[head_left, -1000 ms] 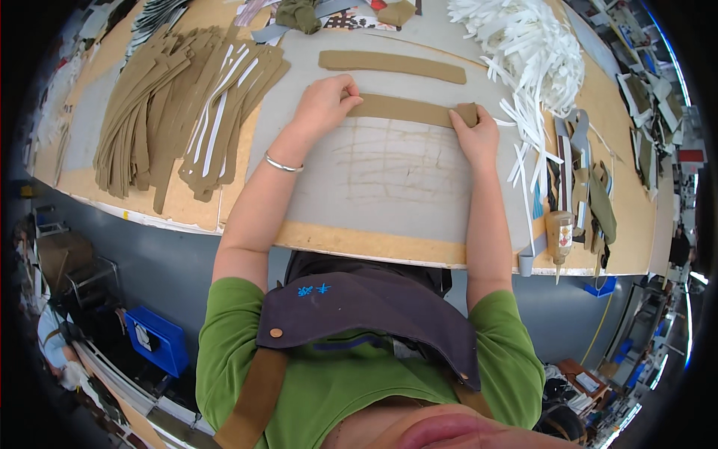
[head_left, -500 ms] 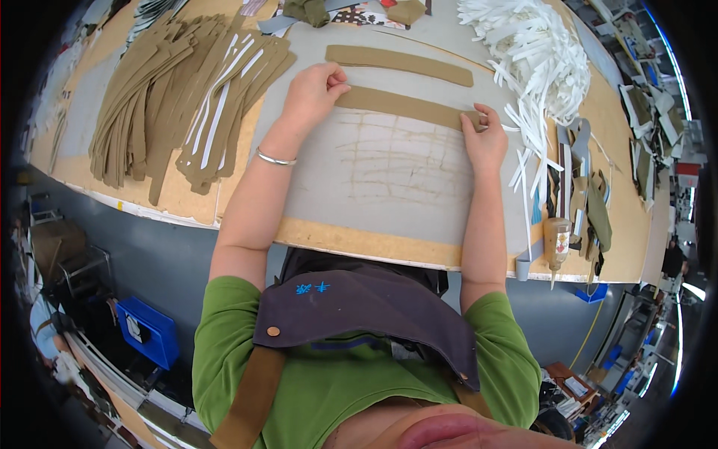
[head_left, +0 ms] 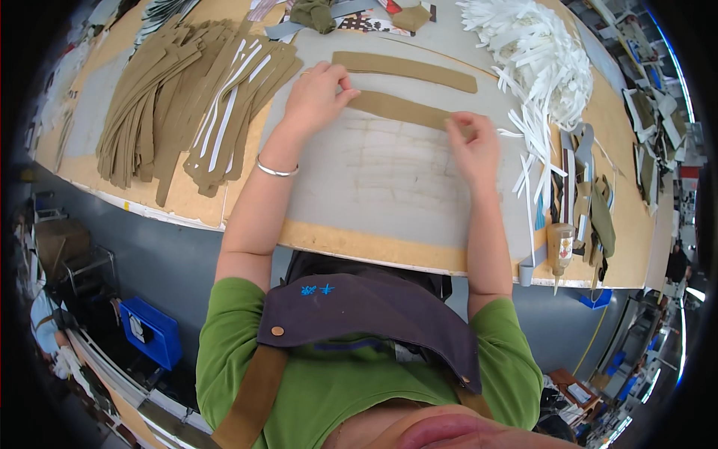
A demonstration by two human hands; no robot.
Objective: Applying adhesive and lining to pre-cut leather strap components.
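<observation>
Tan fabric strip (head_left: pixel 400 109) ends hidden under both hands on grey worktop (head_left: pixel 389 187); left hand (head_left: pixel 318 93) grip pinched on it, right hand (head_left: pixel 473 142) flat, grip state unclear.

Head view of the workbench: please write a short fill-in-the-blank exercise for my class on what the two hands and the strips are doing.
1. Both hands press on one tan strip; the left hand wears a silver ____ at the wrist.
2. A second tan strip lies ____ the hands, untouched.
3. The right hand is nearest the heap of ____ strips.

Missing words: bracelet; beyond; white
</observation>
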